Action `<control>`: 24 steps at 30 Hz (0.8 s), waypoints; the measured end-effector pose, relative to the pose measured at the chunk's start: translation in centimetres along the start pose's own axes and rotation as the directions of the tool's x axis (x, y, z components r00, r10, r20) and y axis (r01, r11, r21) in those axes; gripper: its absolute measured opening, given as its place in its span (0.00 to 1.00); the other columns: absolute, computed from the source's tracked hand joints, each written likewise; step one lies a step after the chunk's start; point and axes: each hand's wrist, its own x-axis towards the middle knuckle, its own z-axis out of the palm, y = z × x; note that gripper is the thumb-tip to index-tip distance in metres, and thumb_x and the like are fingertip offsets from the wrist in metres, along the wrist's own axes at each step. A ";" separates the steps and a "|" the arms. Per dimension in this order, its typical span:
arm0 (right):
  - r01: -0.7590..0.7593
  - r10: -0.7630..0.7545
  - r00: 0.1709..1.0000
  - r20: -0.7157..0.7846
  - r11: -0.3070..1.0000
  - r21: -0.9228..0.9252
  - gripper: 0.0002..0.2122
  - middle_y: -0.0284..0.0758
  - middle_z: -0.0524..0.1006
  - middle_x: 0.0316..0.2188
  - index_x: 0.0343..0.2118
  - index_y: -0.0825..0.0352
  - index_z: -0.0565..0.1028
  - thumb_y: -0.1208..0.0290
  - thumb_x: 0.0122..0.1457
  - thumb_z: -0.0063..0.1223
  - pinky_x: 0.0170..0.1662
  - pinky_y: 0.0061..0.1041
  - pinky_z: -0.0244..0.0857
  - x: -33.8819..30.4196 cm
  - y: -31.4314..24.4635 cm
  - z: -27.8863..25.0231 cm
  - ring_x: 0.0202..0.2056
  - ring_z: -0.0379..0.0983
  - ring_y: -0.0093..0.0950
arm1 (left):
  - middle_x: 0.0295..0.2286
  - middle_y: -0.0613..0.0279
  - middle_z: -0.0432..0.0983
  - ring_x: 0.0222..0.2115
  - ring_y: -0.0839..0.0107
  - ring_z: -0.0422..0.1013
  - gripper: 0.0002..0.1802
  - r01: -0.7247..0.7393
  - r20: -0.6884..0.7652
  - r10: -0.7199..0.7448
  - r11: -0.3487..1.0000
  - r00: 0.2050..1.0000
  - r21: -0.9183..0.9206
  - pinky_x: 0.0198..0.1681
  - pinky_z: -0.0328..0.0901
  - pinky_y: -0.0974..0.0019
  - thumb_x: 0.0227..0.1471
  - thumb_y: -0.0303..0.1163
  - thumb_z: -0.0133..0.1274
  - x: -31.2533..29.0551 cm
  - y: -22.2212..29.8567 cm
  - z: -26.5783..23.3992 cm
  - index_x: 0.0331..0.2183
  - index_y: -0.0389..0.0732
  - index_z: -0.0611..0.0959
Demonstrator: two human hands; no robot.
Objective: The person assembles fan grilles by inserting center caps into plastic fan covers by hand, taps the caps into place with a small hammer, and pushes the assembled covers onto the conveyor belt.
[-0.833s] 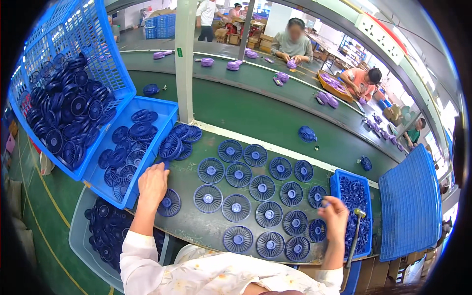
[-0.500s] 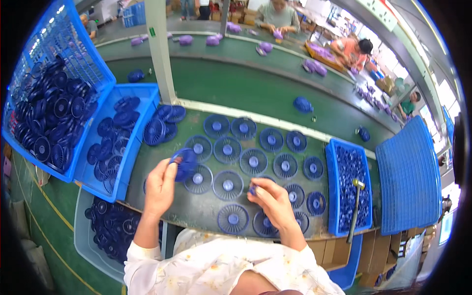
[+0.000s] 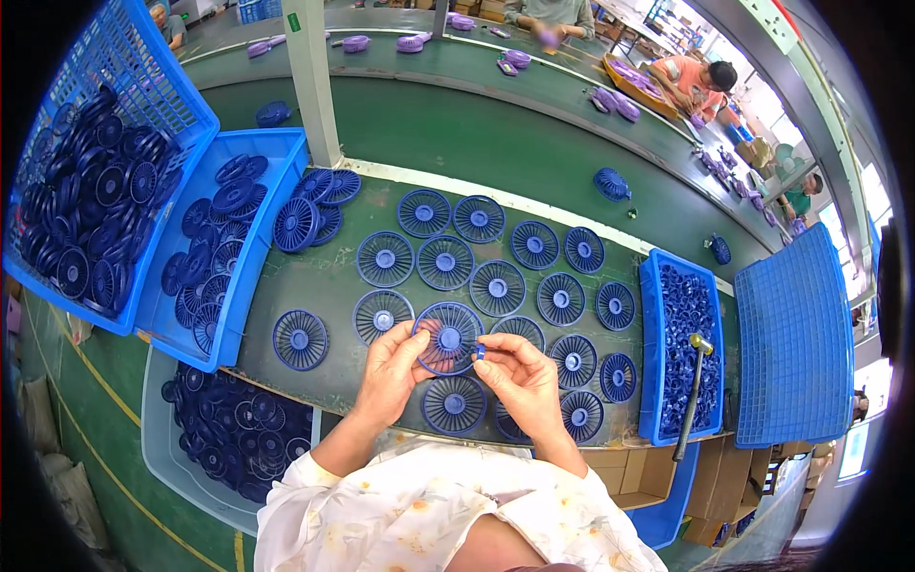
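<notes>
My left hand [image 3: 389, 376] grips the left rim of a round blue fan grille [image 3: 449, 338], held tilted over the workbench. At its right edge, my right hand [image 3: 522, 383] pinches a small blue plastic part [image 3: 479, 352] between thumb and fingers. The part is beside the grille's rim; whether they touch I cannot tell. Several more blue grilles lie spread on the dark green bench around my hands, among them one [image 3: 300, 339] at the left and one [image 3: 454, 405] just below my hands.
At the right stands a blue tray [image 3: 650, 357] of small blue parts with a hammer [image 3: 693, 391] across it. Blue bins [image 3: 214, 357] of grilles and a large basket [image 3: 195, 86] crowd the left. Behind runs a green conveyor [image 3: 429, 133]; co-workers [image 3: 691, 81] sit beyond it.
My left hand has brought its grille rightward, in front of my right hand, and turned it face up. The view has shifted slightly, and items on the conveyor have moved right.
</notes>
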 end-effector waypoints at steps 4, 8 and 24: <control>0.129 -0.129 0.992 0.012 0.973 -0.193 0.14 0.35 0.76 0.48 0.49 0.72 0.78 0.82 0.59 0.62 0.50 0.21 0.74 0.3 -0.4 0.4 0.44 0.77 0.22 | 0.42 0.54 0.80 0.41 0.68 0.79 0.14 0.022 0.012 -0.022 0.998 1.000 -0.057 0.45 0.78 0.59 0.68 0.31 0.46 0.0 0.0 0.0 0.48 0.33 0.78; 0.246 -0.250 0.967 0.052 0.857 -0.452 0.14 0.37 0.79 0.42 0.46 0.73 0.78 0.83 0.57 0.64 0.47 0.20 0.74 0.9 -1.8 1.7 0.42 0.78 0.23 | 0.42 0.54 0.79 0.41 0.67 0.79 0.13 0.005 -0.013 -0.005 1.000 1.000 -0.019 0.45 0.78 0.60 0.67 0.30 0.46 -0.1 -0.3 0.2 0.47 0.33 0.78; 0.422 -0.447 0.876 0.178 0.535 -0.732 0.14 0.41 0.80 0.39 0.42 0.70 0.81 0.80 0.52 0.68 0.40 0.26 0.75 1.8 -1.0 2.1 0.37 0.80 0.31 | 0.45 0.60 0.78 0.44 0.73 0.77 0.19 -0.035 0.056 0.033 0.999 0.998 0.041 0.46 0.76 0.66 0.58 0.16 0.48 -0.3 -1.8 0.7 0.51 0.37 0.75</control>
